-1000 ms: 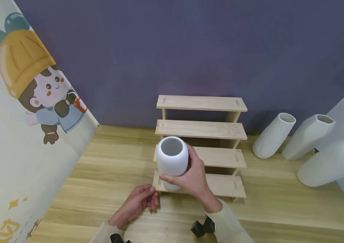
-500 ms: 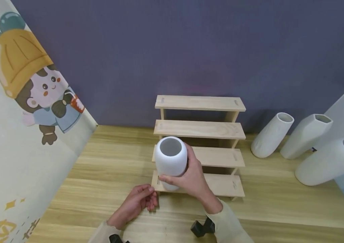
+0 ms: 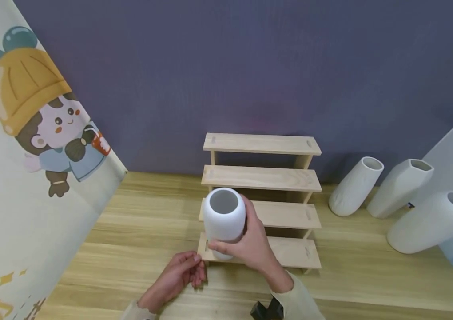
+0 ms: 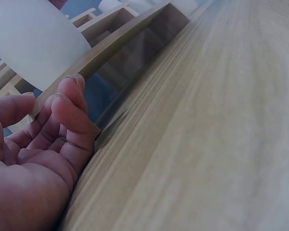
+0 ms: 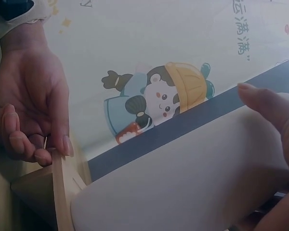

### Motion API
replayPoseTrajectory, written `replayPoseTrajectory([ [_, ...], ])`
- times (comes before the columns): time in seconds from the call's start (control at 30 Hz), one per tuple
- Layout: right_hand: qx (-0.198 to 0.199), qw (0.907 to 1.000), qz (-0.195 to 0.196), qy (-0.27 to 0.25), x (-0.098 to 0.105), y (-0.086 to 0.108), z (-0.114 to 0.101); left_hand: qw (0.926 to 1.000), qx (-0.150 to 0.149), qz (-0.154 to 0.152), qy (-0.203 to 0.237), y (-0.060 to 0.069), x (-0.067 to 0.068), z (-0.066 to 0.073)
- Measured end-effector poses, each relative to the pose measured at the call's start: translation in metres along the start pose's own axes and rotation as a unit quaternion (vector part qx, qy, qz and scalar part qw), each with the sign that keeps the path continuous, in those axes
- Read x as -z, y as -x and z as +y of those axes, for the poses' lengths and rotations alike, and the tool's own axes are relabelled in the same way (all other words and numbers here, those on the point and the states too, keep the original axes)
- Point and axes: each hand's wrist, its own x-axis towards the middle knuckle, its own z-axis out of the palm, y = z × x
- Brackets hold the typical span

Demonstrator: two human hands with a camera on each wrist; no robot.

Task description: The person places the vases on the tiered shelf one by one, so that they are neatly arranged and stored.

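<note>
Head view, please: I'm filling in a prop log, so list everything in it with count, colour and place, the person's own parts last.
Held vase: 1, white, upright at the left end of the bottom shelf
Tiered rack: 1, pale wood, four shelves, on the table
Standing vases: 3, white, right of the rack
Table: 1, yellowish wood grain, under the rack
Backdrop: 1, dark blue-purple, behind the rack
Wall panels: 2, pale with coloured prints, left and right
Device: 1, black, beside the right sleeve
Sleeves: 2, cream, bottom edge
Left hand: 1, bare, at the bottom shelf's front left corner
Right hand: 1, bare, gripping the held vase
</note>
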Motion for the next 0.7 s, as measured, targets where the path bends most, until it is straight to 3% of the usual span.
replayPoseTrajectory([
  [0.23,-0.014,0.9998,-0.007,0.009,0.008,0.006,-0.003,0.9998,-0.021,-0.001,-0.008,0.002,0.000,-0.001],
  [0.7,0.000,0.9990,0.001,0.045,0.047,0.019,0.006,1.0000,-0.004,0.004,-0.005,0.001,-0.001,0.001],
])
